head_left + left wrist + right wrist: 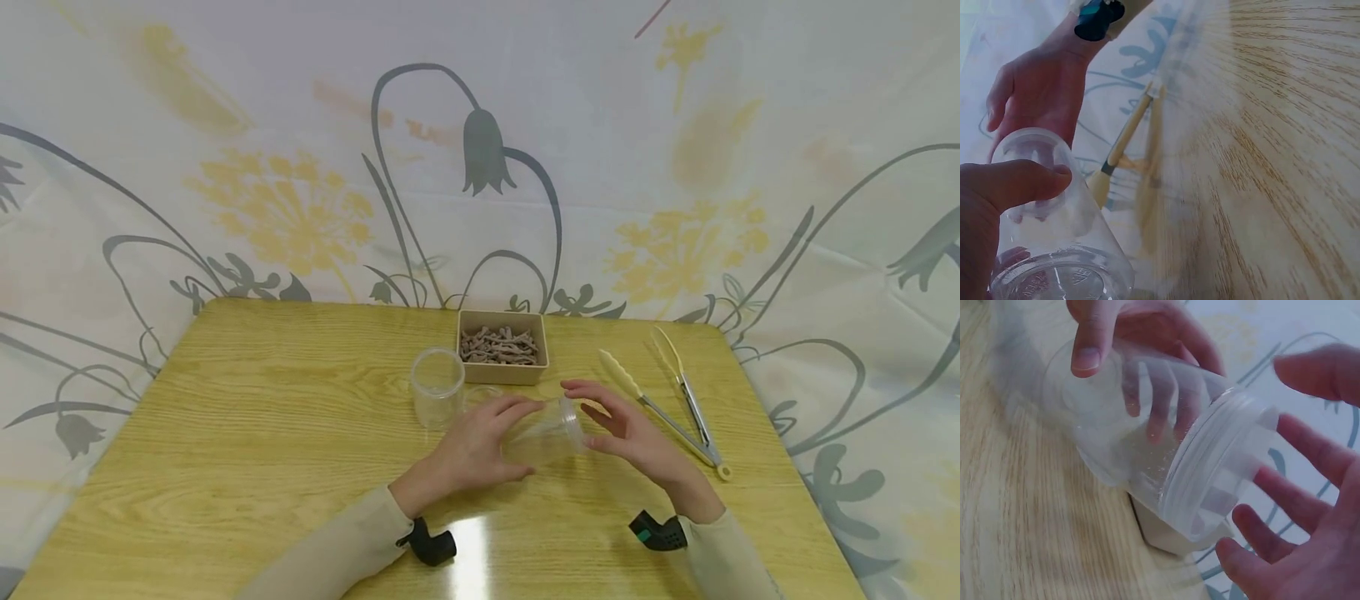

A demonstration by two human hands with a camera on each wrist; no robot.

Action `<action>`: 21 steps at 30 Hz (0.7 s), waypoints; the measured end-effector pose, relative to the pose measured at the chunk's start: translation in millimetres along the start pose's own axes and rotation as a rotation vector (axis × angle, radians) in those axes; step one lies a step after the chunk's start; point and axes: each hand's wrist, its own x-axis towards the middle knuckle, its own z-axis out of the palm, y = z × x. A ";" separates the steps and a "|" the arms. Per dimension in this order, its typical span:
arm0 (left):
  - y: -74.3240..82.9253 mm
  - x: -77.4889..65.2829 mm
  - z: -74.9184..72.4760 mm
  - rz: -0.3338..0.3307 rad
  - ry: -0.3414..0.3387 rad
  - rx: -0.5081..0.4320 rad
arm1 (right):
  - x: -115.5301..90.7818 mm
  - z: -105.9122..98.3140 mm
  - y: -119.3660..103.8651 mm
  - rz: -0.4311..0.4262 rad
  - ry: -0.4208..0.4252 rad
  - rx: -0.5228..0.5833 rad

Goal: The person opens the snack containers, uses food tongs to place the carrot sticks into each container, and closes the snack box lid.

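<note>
My left hand grips a clear plastic jar tipped on its side, the thumb on the near side and the other fingers behind it. The jar's ridged translucent end faces right, and its embossed base shows in the left wrist view. My right hand is at the ridged end, fingers spread and slightly bent, fingertips right at the rim and thumb apart from it. A second clear jar stands upright left of the held one. Beside it is a clear round piece, partly hidden by my left hand.
Behind the jars sits a beige rectangular box filled with small brownish-grey twisted pieces. To the right, metal tongs with cream tips lie spread apart on the wooden table. A flower-patterned cloth hangs behind the table.
</note>
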 end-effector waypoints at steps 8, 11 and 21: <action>0.3 0.9 -1.3 0.028 0.020 0.029 | 4.2 8.7 -7.4 0.266 0.150 -0.142; 1.0 1.2 -2.1 0.031 0.016 0.044 | 5.4 11.7 -8.6 0.342 0.155 -0.153; 1.2 0.5 -1.7 -0.002 0.003 0.005 | 4.0 9.8 -4.8 0.239 0.105 -0.116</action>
